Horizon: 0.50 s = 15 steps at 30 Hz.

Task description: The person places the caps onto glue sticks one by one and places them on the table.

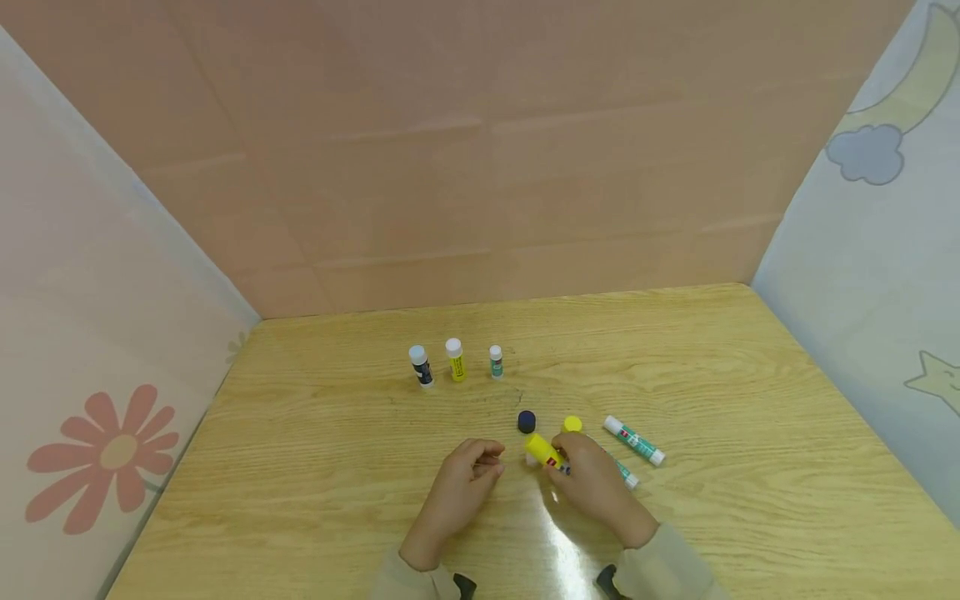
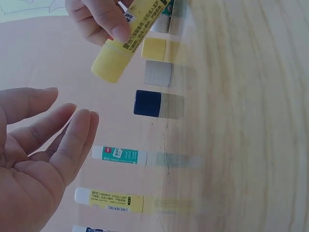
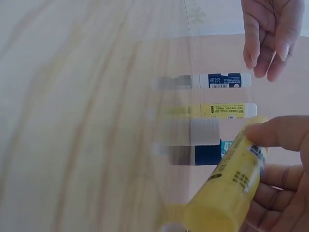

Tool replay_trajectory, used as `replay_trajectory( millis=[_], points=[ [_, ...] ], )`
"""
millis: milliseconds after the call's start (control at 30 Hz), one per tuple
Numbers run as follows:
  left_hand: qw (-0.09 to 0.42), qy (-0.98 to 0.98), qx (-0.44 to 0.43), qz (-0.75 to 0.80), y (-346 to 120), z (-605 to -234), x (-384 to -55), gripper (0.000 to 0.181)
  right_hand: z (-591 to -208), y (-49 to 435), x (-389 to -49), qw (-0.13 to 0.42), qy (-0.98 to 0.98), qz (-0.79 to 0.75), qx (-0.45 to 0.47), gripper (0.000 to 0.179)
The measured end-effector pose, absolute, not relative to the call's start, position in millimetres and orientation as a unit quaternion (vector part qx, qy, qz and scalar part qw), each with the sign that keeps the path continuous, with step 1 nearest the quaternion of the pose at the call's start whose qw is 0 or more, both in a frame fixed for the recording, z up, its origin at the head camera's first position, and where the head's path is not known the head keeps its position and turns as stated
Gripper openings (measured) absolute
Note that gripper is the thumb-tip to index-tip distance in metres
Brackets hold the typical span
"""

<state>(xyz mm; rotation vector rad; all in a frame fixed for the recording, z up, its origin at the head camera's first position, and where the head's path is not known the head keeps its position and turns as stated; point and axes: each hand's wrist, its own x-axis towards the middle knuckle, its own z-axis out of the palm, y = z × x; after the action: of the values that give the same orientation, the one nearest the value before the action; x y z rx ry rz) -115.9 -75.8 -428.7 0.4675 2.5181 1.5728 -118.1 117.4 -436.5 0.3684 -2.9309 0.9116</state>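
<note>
Near the front of the light wood-grain tbl (image 1: 315, 467), the R hand (image 1: 588, 477) gripped a yellow cylindrical plastic glue stick (image 1: 540, 447) btwn thumb & fingers, tilted & just clear of the surface. The L hand (image 1: 461, 485) was near but apart from it, fingers loosely bent, holding nothing. Nr the held stick stood a short navy round cap (image 1: 527, 422), a short white round cap (image 2: 158, 72) & a short yellow round cap (image 1: 572, 424). To the R lay a green-&-white tubular glue stick (image 1: 635, 440); a 2nd green-&-white stick (image 1: 628, 477) was part-hidden by the R hand. Farther back, upright & apart: a white-capped navy stick (image 1: 422, 367), a white-capped yellow stick (image 1: 456, 360), a small white-capped green stick (image 1: 496, 362).
</note>
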Motion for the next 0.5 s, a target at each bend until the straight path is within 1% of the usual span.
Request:
replay_trajectory(
  millis=[500],
  points=[
    [0.065, 0.835, 0.142, 0.528, -77.0, -425.6, -115.1, 0.021, -438.0, 119.3, -118.1, 0.005, -0.954, 0.286, 0.084, 0.025]
  ],
)
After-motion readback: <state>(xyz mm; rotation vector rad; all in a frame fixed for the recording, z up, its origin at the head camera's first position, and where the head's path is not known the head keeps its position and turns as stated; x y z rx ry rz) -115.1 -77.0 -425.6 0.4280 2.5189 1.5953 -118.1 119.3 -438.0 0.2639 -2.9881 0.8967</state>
